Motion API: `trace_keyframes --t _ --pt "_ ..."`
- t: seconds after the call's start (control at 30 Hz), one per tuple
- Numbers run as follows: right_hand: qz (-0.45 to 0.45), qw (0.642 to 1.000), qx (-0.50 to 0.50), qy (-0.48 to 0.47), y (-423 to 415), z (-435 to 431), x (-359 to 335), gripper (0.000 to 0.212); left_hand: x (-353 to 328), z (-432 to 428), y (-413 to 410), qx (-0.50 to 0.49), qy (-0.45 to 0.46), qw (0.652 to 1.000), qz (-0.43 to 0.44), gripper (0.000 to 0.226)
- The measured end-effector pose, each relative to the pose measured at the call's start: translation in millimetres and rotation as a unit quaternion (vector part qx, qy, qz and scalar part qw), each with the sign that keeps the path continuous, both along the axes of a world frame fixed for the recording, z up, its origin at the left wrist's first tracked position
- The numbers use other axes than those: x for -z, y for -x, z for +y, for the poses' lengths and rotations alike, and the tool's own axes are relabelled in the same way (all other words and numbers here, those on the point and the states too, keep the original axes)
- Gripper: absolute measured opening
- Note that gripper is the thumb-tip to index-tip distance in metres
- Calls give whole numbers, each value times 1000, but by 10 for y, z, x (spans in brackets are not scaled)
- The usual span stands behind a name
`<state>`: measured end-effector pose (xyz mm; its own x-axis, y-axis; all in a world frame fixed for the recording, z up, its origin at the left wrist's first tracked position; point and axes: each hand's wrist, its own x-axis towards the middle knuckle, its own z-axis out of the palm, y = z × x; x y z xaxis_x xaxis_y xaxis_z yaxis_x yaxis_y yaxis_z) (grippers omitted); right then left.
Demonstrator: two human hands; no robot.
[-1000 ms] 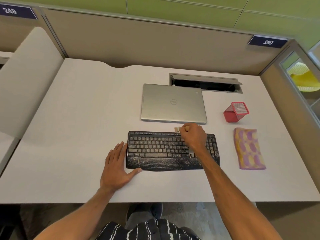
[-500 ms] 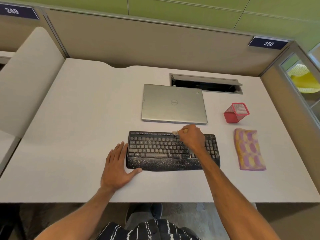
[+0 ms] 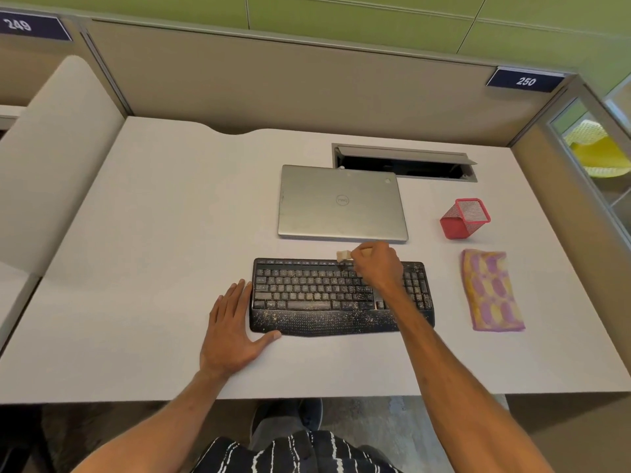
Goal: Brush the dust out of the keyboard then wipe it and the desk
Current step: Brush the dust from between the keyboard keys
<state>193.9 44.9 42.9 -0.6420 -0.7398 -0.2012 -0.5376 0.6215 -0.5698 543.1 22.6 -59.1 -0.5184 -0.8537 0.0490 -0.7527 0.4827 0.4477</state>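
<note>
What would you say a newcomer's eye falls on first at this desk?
The black keyboard near the front edge of the desk, speckled with pale dust, stands out most. The right hand holds a small brush at its top edge, and the left hand lies flat at its left end. To its right sit a red mesh cup and a pink-and-yellow cloth.

Laptop (image 3: pixel 342 203) behind keyboard (image 3: pixel 317 298); cloth (image 3: pixel 491 291) rightward (cup (image 3: pixel 463 222) behind it).

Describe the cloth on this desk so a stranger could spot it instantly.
On the white desk, find the black keyboard near the front edge. Right of it, not touching, lies the folded cloth, in front of the red mesh cup. It alone is soft, patterned pink and yellow.
</note>
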Motion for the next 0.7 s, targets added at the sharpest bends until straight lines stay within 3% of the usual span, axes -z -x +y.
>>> trace_keyframes --t 0.1,0.3,0.47,0.7 --pt "-33 999 -17 -16 -45 -27 37 20 4 1 1 -3 0 1000 -1 121" --pt "65 997 42 -13 -101 -59 -1 20 -1 -5 1 -4 2 1000 3 121" --pt "-53 997 -34 -33 -180 -183 36 23 -7 1 6 -4 2 1000 -1 121" --pt "66 996 48 -35 -98 -79 17 19 -13 1 2 -1 -2 1000 -4 122"
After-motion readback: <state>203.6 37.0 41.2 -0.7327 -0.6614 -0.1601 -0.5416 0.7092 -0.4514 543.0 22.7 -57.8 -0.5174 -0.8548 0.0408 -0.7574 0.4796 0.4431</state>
